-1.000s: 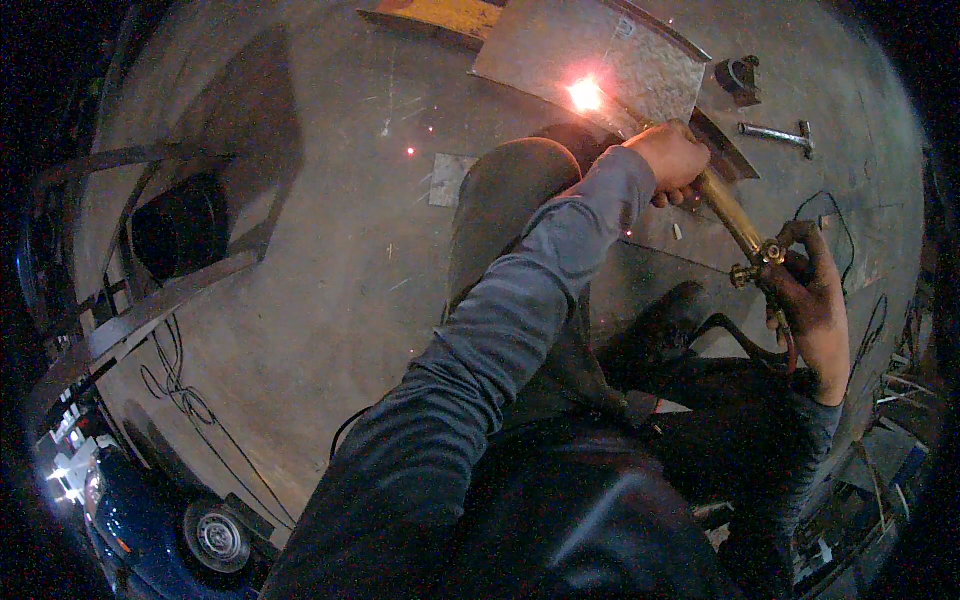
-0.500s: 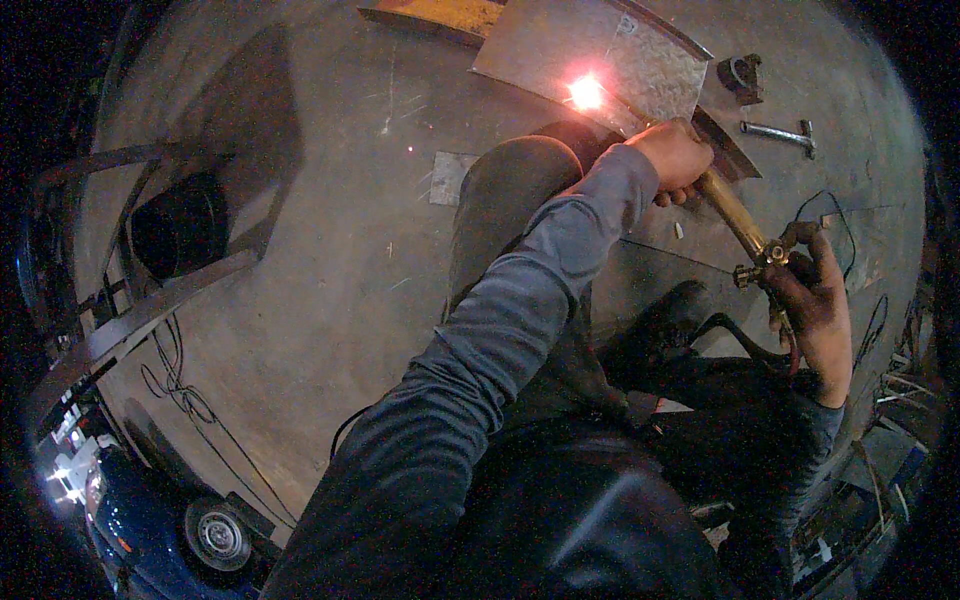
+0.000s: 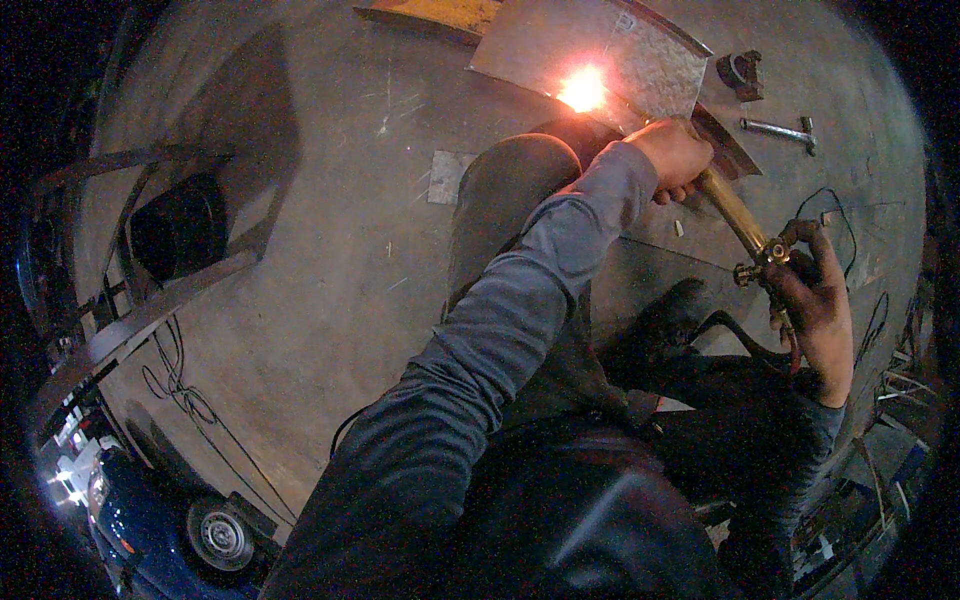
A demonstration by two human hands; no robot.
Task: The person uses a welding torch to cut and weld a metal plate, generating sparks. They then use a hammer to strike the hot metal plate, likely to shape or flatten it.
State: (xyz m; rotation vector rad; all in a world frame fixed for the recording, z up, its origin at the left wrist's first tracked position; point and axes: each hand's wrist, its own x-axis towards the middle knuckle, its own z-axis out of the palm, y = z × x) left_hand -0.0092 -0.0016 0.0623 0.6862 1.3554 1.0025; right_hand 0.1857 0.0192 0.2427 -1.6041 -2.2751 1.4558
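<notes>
The brass torch [image 3: 733,215] slants across the upper right, above the floor [image 3: 330,250], its front toward a metal plate [image 3: 640,70]. At the plate's lower edge burns a glare [image 3: 583,90], white at the core and orange around it; it is broader and warmer in colour than half a second ago, when it was smaller and pinker. It hides the torch's very tip. The red spark seen on the floor left of the knee in both earlier frames is gone.

The left hand [image 3: 675,157] is closed in a fist around the torch's forward part, with no visible change in grip. The right hand [image 3: 815,290] is curled around the rear end, beside the brass valve knobs [image 3: 775,252], also just as before; how firmly its lower fingers press cannot be told. A dark, reddish hose [image 3: 795,355] shows below that hand.

The bent knee [image 3: 520,170] is near the glare, and a small square plate [image 3: 449,177] lies on the floor just left of it. A yellow metal piece [image 3: 440,18] sits at the large plate's left; a hammer-like tool [image 3: 778,130] and a dark curved part [image 3: 740,75] lie to its right, all unmoved. Farther off, at lower left, stands a blue car [image 3: 150,530].
</notes>
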